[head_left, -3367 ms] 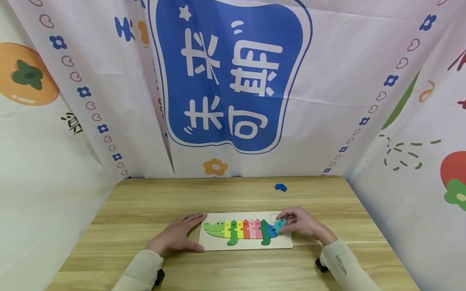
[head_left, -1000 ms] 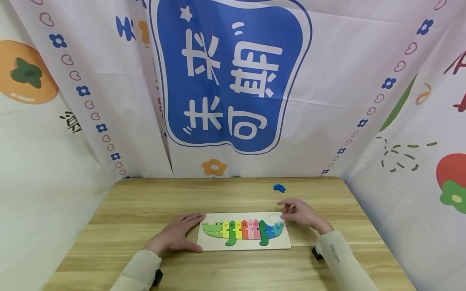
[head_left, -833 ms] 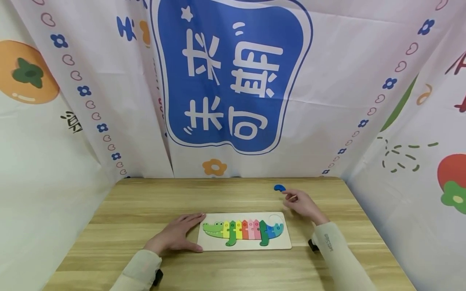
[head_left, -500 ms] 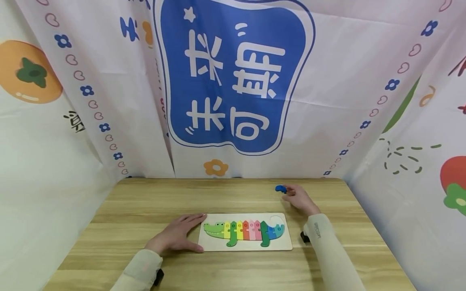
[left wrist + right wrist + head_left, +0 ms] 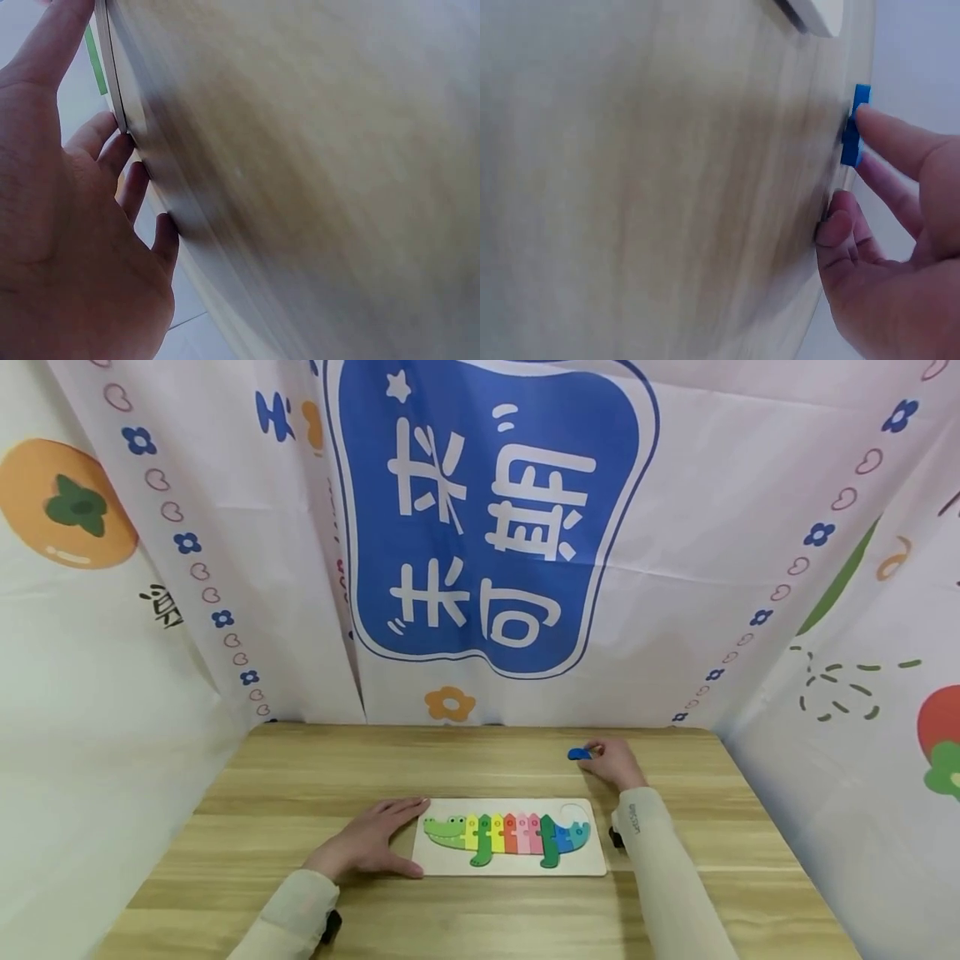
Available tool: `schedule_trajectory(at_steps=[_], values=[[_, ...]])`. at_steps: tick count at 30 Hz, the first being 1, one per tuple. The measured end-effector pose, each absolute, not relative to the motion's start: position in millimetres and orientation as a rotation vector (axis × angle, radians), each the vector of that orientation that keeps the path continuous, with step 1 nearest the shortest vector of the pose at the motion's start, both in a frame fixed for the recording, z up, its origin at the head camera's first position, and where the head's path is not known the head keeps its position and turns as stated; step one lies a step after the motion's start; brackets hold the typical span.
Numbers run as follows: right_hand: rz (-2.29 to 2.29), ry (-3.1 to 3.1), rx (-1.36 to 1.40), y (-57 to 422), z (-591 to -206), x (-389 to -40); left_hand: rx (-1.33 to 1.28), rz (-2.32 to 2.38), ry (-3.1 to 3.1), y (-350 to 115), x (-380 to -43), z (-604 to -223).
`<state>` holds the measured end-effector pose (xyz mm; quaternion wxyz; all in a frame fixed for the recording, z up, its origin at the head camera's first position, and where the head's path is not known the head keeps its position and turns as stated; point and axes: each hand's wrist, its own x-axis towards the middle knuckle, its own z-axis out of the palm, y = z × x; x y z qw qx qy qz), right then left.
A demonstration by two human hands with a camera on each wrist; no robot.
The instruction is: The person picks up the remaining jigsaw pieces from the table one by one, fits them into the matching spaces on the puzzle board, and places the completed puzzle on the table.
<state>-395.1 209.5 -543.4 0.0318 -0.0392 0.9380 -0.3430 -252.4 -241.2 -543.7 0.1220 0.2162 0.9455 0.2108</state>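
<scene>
A wooden puzzle board [image 5: 510, 867] lies flat on the table, bearing a crocodile puzzle [image 5: 511, 835] of several coloured pieces. Above the crocodile's light blue tail part, a curved outline of bare board shows. My left hand [image 5: 372, 843] rests at the board's left end, thumb and fingers spread, with fingertips at its corners. Farther back on the right, my right hand [image 5: 615, 764] pinches a small curved blue puzzle piece [image 5: 577, 754] between thumb and finger. In the right wrist view the blue piece [image 5: 851, 142] stands out past the fingertips, close over the tabletop.
The wood-grain table [image 5: 375, 760] reaches back to a printed white cloth [image 5: 660, 635] hanging behind it. Similar cloth hangs along both sides. A black wrist strap [image 5: 331, 927] shows at the left sleeve, another [image 5: 617, 837] at the right.
My right hand has let go of the light blue piece, now lying in the crocodile's tail, and moved back to pinch the blue piece. My left hand has stayed at the board.
</scene>
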Motion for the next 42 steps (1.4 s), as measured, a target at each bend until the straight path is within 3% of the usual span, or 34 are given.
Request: schedule_trajectory(at_steps=[33,42], values=[[-0.985,2.902,-0.193,200.0,-544.1,-389.2,0.609,0.598,2.760,-240.4,-250.6,-544.2],[-1.161,2.813,-0.211,202.3,-534.7,-384.2,0.609,0.601,2.760,-240.7,-251.1,-541.9]])
